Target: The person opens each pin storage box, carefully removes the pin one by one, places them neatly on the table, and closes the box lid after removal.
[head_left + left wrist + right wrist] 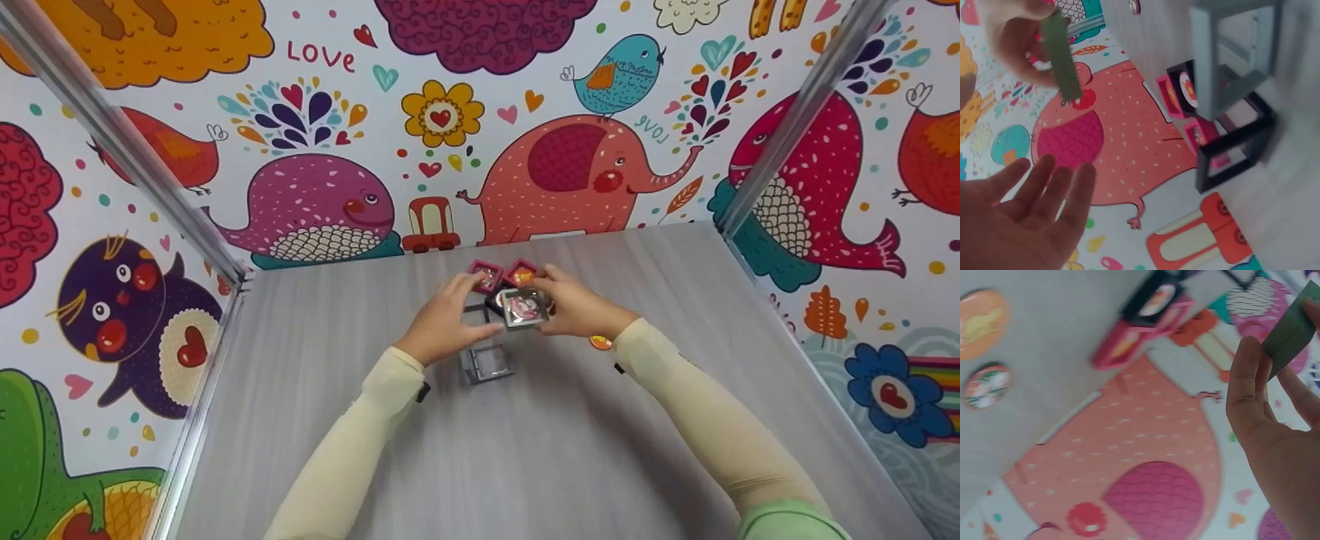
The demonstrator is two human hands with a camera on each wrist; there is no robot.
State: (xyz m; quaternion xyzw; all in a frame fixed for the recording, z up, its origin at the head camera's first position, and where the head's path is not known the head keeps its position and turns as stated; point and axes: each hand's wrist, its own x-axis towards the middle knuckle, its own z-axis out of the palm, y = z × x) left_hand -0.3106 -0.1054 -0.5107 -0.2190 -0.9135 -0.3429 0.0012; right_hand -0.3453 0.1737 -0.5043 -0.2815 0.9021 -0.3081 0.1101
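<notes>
My right hand (pixel 581 306) holds up a small square green-grey frame (pixel 524 308) with a colourful picture inside, pinched by its edges. In the right wrist view the frame (pixel 1291 333) appears edge-on between thumb and fingers. Left of it, my left hand (pixel 442 321) is spread with extended fingers; the left wrist view shows its fingers (pixel 1081 197) apart from the frame (pixel 1061 54). Behind the hands lie two pink frames (pixel 486 276) and a dark one with round pictures in them. A grey open frame (pixel 491 363) and a black open frame (pixel 1235 138) stand near the left hand.
An orange round badge (pixel 600 343) lies by the right wrist, partly hidden; a second round badge (pixel 987 386) shows in the right wrist view. The grey wooden table (pixel 480 465) meets a cartoon-printed wall (pixel 442 172) behind, with metal posts (pixel 780 142) at the corners.
</notes>
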